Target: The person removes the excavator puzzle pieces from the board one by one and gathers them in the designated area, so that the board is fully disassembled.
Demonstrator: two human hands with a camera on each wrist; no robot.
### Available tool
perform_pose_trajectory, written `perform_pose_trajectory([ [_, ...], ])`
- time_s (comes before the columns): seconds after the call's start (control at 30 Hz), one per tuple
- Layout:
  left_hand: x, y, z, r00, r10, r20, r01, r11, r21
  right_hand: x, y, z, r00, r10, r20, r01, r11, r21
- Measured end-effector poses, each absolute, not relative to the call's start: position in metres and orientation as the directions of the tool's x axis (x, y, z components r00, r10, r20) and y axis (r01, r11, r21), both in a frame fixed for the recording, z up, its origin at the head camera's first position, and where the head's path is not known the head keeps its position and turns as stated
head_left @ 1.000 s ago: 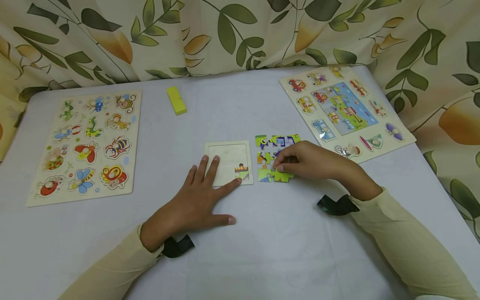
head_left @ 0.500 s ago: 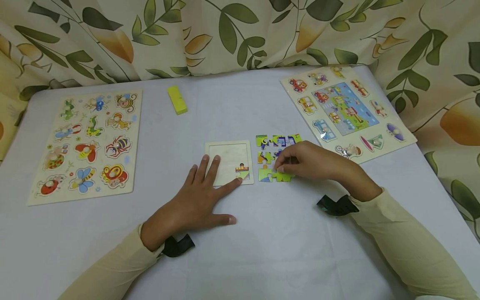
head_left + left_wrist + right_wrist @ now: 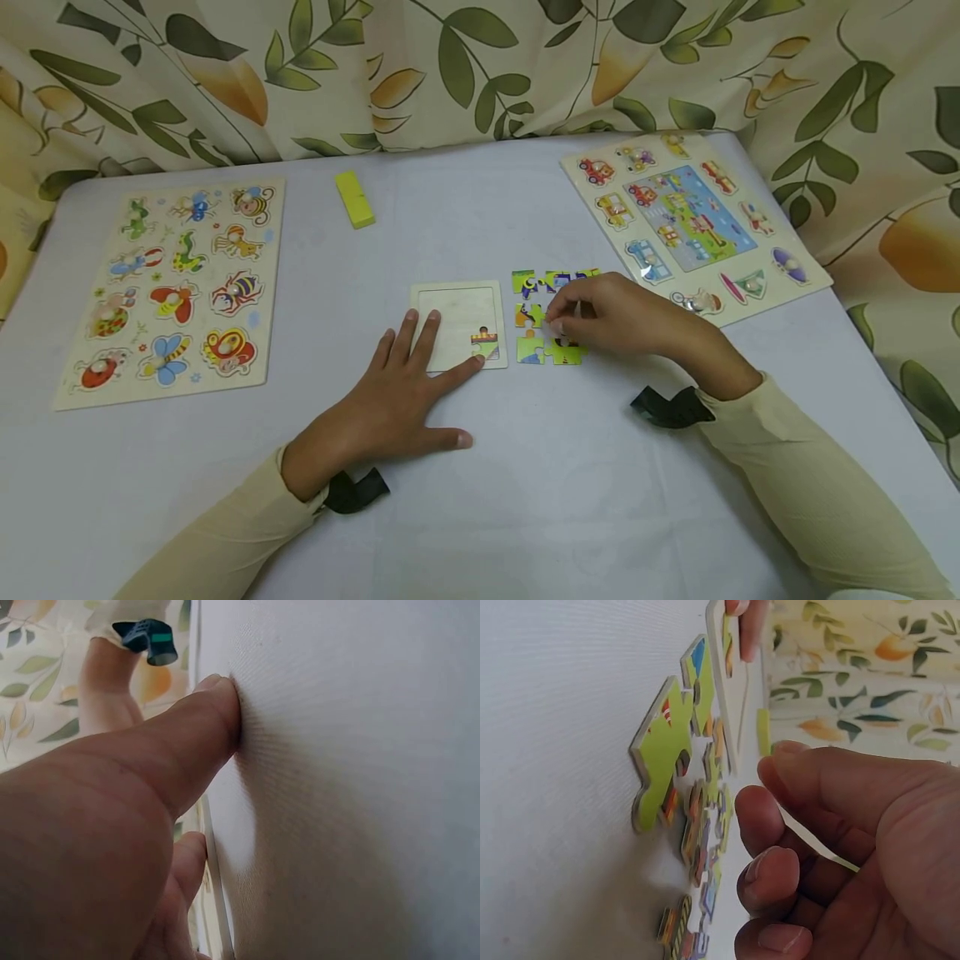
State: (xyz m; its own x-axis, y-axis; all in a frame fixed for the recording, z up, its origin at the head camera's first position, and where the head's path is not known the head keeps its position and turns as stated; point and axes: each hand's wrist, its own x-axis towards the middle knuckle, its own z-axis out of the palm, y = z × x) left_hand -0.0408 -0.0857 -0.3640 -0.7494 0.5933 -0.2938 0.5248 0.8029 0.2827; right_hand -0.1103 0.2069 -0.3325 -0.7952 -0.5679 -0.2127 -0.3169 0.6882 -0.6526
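Note:
My left hand lies palm down with spread fingers. Its fingertips rest on a small square puzzle tray, the index fingertip at a puzzle piece in the tray's lower right corner. The thumb touches the tablecloth in the left wrist view. My right hand hovers over several loose jigsaw pieces laid in rows right of the tray. Its fingers curl loosely, and the right wrist view shows nothing between thumb and index finger. A green piece lies below them. The hand hides some pieces in the head view.
An insect puzzle board lies at the left. At the back right is a vehicle puzzle board, near the right hand. A yellow block lies behind the tray. A leaf-patterned curtain borders the table's far edge.
My right hand has lifted slightly off the green piece at the front of the rows, uncovering more of it. My left hand has stayed on the tray.

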Motion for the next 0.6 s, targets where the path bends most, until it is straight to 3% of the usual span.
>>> perform_pose_trajectory([
  [0.33,-0.043,-0.085,-0.361,-0.675,0.682,-0.282,0.585,0.728,0.358,-0.117,0.192,-0.328,-0.775,-0.605,-0.18,-0.33,0.632,-0.701],
  [0.6,-0.043,-0.081,-0.354,-0.671,0.668,-0.324,0.579,0.744,0.334,-0.121,0.179,-0.329,-0.768,-0.617,-0.17,-0.345,0.623,-0.702],
])
